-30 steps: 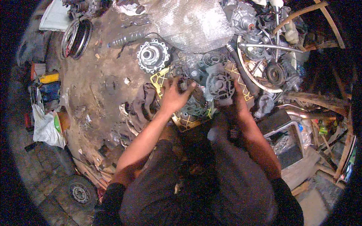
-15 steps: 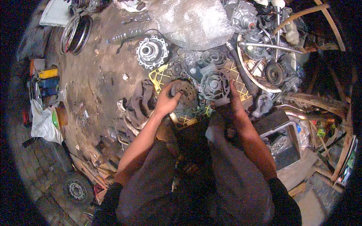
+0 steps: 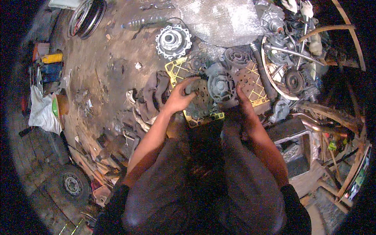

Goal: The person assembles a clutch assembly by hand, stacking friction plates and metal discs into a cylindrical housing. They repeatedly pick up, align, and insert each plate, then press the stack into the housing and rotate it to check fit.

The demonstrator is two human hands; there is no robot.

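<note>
A grey cast-metal housing (image 3: 222,85) with a round raised centre sits tilted over a yellow crate (image 3: 188,120). My right hand (image 3: 243,97) grips its right side, fingers mostly hidden by shadow and the part. To its left, my left hand (image 3: 180,98) curls thumb and fingers around the edge of a dark, dirty piece. Small holes show in the dark surface (image 3: 202,94) beside the thumb; I cannot tell whether that is the held piece or the crate's base. Behind the housing lies another round metal casting (image 3: 237,58).
A toothed silver hub (image 3: 173,41) and a plastic bottle (image 3: 144,22) lie beyond the crate. Crumpled dark cloth (image 3: 155,94) is at the left. Metal parts fill a white-rimmed round tray (image 3: 270,80) at the right, near a black square frame (image 3: 293,147). A wheel (image 3: 73,185) lies lower left.
The view has shifted, so most things appear farther right. The housing has turned slightly between my hands. Both hands stay at the crate, the left fingers now reaching toward the housing's edge.
</note>
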